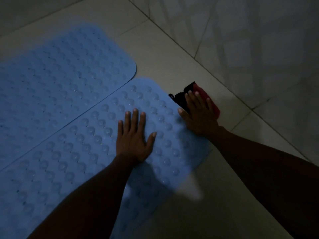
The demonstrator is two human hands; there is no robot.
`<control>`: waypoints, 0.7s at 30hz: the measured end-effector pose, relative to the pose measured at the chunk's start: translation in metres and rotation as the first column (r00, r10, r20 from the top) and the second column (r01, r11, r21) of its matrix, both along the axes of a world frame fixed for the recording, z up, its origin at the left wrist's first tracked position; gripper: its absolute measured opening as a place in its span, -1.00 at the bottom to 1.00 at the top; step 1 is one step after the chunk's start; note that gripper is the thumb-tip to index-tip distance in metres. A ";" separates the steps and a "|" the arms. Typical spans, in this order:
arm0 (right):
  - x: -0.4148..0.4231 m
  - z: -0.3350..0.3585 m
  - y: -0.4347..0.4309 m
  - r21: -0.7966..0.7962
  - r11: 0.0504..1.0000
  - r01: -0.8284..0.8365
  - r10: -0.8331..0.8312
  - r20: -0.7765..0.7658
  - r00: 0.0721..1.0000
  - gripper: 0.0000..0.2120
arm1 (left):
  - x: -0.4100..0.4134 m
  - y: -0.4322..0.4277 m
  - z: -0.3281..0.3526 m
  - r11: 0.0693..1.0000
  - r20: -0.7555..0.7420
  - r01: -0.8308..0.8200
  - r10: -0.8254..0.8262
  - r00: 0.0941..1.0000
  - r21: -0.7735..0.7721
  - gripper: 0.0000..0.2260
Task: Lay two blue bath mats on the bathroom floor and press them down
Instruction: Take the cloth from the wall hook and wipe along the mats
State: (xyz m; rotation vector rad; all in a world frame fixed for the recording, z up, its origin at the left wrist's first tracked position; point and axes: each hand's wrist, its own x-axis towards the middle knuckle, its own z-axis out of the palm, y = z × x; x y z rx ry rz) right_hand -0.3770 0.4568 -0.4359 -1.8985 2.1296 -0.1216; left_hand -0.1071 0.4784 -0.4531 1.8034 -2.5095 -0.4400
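Note:
Two blue bath mats with raised bumps lie side by side on the tiled floor. The far mat [65, 69] fills the upper left; the near mat [72, 157] runs from the lower left to the centre right, their long edges touching. My left hand [134, 140] lies flat on the near mat, fingers straight and spread. My right hand [198, 112] rests with straight fingers at the near mat's right end, on a red and black cloth [207, 99] that lies partly on the floor.
Pale floor tiles [172, 57] with dark grout lines surround the mats. A tiled wall [259, 31] rises at the upper right. The light is dim.

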 end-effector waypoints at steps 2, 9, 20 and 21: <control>-0.003 -0.004 0.023 -0.067 0.994 0.081 -0.084 -0.042 0.996 -0.16 | 0.002 0.011 0.001 1.000 0.022 0.026 -0.027 0.999 0.004 -0.26; 0.002 -0.007 0.089 -0.041 0.961 0.275 -0.276 -0.025 0.961 -0.14 | 0.004 0.039 0.006 0.999 0.014 0.051 -0.051 0.999 0.012 -0.29; 0.014 0.012 0.135 -0.176 0.870 0.461 -0.464 0.025 0.885 -0.41 | 0.015 0.088 0.004 0.995 -0.002 0.102 -0.102 0.995 -0.018 -0.29; 0.007 0.015 0.133 -0.252 0.877 0.409 -0.427 -0.020 0.904 -0.46 | 0.018 0.092 0.003 0.992 0.003 0.124 -0.124 0.992 -0.015 -0.29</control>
